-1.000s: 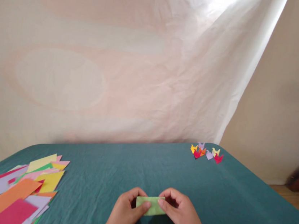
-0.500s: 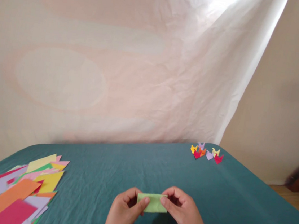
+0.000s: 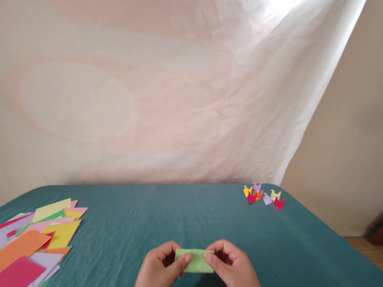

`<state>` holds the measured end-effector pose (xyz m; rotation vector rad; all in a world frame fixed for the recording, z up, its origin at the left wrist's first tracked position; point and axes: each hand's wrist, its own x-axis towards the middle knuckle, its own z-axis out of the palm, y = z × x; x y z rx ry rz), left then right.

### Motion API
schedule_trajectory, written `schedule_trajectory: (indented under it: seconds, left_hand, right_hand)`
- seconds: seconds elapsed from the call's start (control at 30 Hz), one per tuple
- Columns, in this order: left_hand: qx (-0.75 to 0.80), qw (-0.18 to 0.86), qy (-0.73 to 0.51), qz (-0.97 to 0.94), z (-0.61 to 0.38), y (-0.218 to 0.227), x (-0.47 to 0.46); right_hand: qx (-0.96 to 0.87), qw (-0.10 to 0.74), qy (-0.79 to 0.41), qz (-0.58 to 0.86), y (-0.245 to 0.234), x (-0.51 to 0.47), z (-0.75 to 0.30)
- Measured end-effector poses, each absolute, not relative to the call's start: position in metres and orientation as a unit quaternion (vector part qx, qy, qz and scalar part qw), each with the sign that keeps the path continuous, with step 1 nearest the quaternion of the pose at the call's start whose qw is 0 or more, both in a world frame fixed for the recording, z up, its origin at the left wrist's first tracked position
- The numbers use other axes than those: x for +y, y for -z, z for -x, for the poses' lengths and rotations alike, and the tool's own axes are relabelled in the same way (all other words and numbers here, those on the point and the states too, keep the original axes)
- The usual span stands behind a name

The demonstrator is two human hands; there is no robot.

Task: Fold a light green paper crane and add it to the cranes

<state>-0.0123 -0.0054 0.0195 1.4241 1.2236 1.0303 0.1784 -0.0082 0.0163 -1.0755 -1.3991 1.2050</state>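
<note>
A light green piece of folded paper (image 3: 198, 261), a small oblong, is held up just above the table near the bottom middle of the head view. My left hand (image 3: 160, 270) pinches its left end, thumb in front and fingers behind. At the right end, my right hand (image 3: 236, 274) grips the upper corner between thumb and forefinger. The fingers behind the paper are partly hidden.
A loose pile of coloured paper sheets (image 3: 12, 252) lies on the left of the green-covered table (image 3: 126, 219). Several small folded paper birds (image 3: 267, 199) stand at the far right corner. A pale cloth (image 3: 167, 112) hangs behind the table.
</note>
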Motion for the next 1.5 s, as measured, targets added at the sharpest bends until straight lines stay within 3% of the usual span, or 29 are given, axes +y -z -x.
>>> schedule_trajectory:
  seconds: [0.27, 0.73, 1.07, 1.5]
  left_hand:
    - [0.497, 0.462, -0.405, -0.612, 0.014, -0.019, -0.002]
    - [0.507, 0.3, -0.3, -0.751, 0.022, -0.03, -0.002]
    - [0.502, 0.308, -0.225, -0.776, 0.021, -0.022, -0.001]
    - [0.471, 0.204, -0.167, -0.842, 0.023, -0.012, -0.002]
  right_hand:
    - [-0.593, 0.469, -0.476, 0.449, -0.015, -0.008, -0.179]
    - [-0.687, 0.392, -0.371, 0.487, -0.007, -0.007, -0.173]
    - [-0.781, 0.355, -0.249, 0.449, 0.009, -0.005, -0.172]
    - [-0.88, 0.298, -0.047, 0.367, 0.022, -0.004, -0.17]
